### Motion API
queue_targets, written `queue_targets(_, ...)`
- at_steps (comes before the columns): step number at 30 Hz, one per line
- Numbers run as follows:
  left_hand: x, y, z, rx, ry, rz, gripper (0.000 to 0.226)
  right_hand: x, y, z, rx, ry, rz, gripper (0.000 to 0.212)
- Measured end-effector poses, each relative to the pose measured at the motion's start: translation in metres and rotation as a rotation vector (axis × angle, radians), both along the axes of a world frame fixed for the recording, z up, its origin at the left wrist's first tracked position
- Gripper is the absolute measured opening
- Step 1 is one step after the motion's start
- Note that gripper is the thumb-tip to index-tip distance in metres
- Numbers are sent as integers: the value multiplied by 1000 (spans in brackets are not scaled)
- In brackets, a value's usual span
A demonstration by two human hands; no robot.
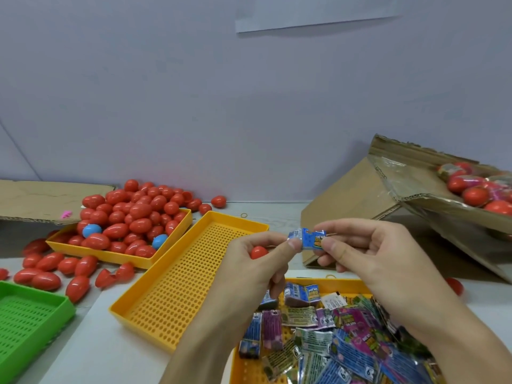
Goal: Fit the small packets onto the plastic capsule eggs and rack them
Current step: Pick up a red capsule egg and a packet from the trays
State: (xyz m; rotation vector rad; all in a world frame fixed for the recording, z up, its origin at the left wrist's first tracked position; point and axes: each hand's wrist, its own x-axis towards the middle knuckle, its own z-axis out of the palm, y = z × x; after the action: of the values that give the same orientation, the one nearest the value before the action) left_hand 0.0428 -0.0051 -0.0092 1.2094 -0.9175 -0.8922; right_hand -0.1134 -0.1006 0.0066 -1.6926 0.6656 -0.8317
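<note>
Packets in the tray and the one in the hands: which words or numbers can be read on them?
"6": white corner label on several packets in the yellow tray, for example the purple packet.
"DINO": blue packet at the tray's far end; the line above is too blurred.
Blue packet in the hands: yellow print, unreadable.
Other print: too small.

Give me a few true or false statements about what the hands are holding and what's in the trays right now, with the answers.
1. Both hands pinch a blue packet. True.
2. The left hand also holds a red egg. True.
3. The middle yellow tray is full of eggs. False: none lie in it.
4. The egg tray holds only red eggs. False: two blue eggs are among them.
5. The green tray holds packets. False: no packets show in it.
</note>
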Motion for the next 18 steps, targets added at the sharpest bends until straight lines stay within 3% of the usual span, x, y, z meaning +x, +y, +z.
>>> queue_targets(12, 0, 3, 0, 69, -173, -81, 22, 1, 5, 0, 68, 128, 79, 40)
queue_targets(18, 1, 4, 2, 94, -218, -92, 28, -3, 5, 4, -29, 118, 49, 31)
